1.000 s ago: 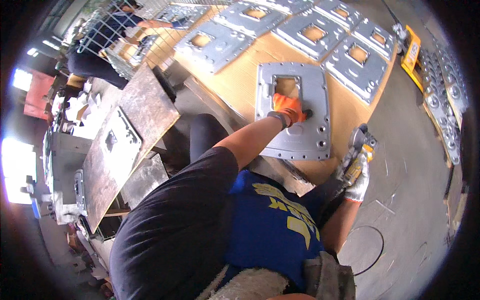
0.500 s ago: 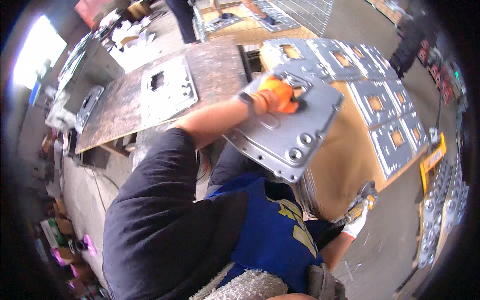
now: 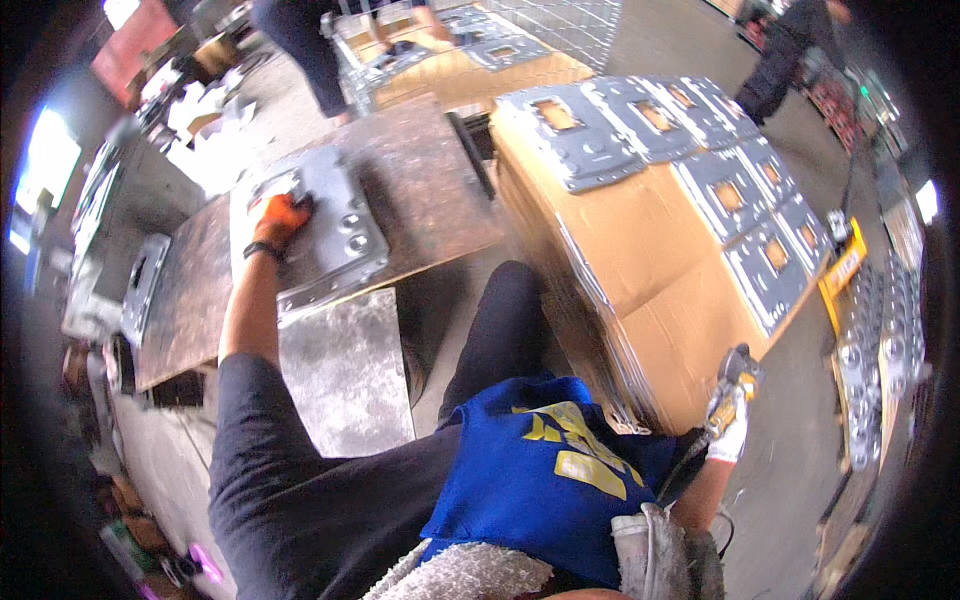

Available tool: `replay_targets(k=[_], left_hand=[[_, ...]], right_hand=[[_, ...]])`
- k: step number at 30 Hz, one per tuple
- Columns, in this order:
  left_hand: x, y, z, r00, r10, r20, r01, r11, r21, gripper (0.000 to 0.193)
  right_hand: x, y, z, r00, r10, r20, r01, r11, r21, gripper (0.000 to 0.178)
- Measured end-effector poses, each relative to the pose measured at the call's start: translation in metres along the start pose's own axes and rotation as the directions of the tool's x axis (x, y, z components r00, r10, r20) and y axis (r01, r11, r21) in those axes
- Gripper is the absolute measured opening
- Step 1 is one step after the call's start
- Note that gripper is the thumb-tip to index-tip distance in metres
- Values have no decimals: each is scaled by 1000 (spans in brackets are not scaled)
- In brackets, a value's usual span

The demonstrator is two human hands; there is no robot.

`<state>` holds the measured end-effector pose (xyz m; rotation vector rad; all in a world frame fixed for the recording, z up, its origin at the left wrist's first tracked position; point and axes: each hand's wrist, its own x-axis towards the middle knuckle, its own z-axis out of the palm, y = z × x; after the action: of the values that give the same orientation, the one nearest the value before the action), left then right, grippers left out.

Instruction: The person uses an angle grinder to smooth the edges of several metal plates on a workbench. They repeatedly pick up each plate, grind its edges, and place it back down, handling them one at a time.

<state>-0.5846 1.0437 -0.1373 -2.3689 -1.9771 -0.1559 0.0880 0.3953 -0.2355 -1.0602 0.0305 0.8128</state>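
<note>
My left hand, in an orange glove, is closed on a grey stamped metal plate near its cut-out. The plate is over the wooden workbench, at or just above its top; the exact contact is hidden. A lighter edge shows along its left and lower sides, likely from a second plate beneath. At the lower right, my right hand, in a white glove, grips a yellow angle grinder beside the carton stack, its disc end pointing up and away from me.
Right of the bench stands a cardboard-topped stack with several grey plates laid on it. Beyond it is a wire cage where another person works. A small plate leans at the bench's left end. A yellow frame stands at right.
My left hand has carried the plate left, from beside the cardboard stack to over the workbench, covering most of the plate there. My right hand still holds the grinder. The head view has shifted.
</note>
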Motion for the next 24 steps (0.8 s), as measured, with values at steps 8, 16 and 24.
replay_targets(k=[8,16,24], left_hand=[[125,47,-9,833,260,-488,-374,915,-152,31],[129,427,26,849,491,-195,-528,807,-266,54],[169,622,131,906,419,56,-416,907,-65,78]], right_hand=[[12,4,50,999,0,-52,-4,998,-64,40],[53,20,36,990,-45,-134,46,999,4,43],[75,20,-2,960,16,-279,17,993,115,39]])
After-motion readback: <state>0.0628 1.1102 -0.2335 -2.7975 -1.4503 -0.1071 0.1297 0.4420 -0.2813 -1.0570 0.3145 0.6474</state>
